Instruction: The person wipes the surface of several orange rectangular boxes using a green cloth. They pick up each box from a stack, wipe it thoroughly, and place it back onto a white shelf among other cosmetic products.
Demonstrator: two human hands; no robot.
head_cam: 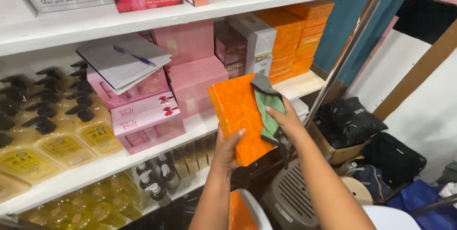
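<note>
- Yellow liquid fills the pump bottles (pixel 62 149) with black pump heads, standing on the white shelf (pixel 95 165) well to the left of the fingers.
- A notebook (pixel 121 63) with a blue pen (pixel 134 56) on it lies on stacked pink gift boxes (pixel 143 115), up and to the left of the fingers.
- Larger plain pink boxes (pixel 193 75) stand just left of the held pack, further back on the shelf.
- The left hand (pixel 227 151) grips the lower edge of an orange wrapped pack (pixel 238 115); its fingers (pixel 236 135) close around the pack from below, holding it tilted in front of the shelf.
- The right hand (pixel 288 120) presses a green and grey cloth (pixel 267 108) against the pack's right side, fingers (pixel 276 112) flat on the cloth and holding it there.
- A stack of orange boxes (pixel 297 39) stands on the shelf above and to the right of the fingers, beside white and maroon cartons (pixel 247 44).
- A slanted metal pole (pixel 352 44) runs just right of the right hand.
- Black bags (pixel 347 120) lie on the floor further right, below the fingers' level.
</note>
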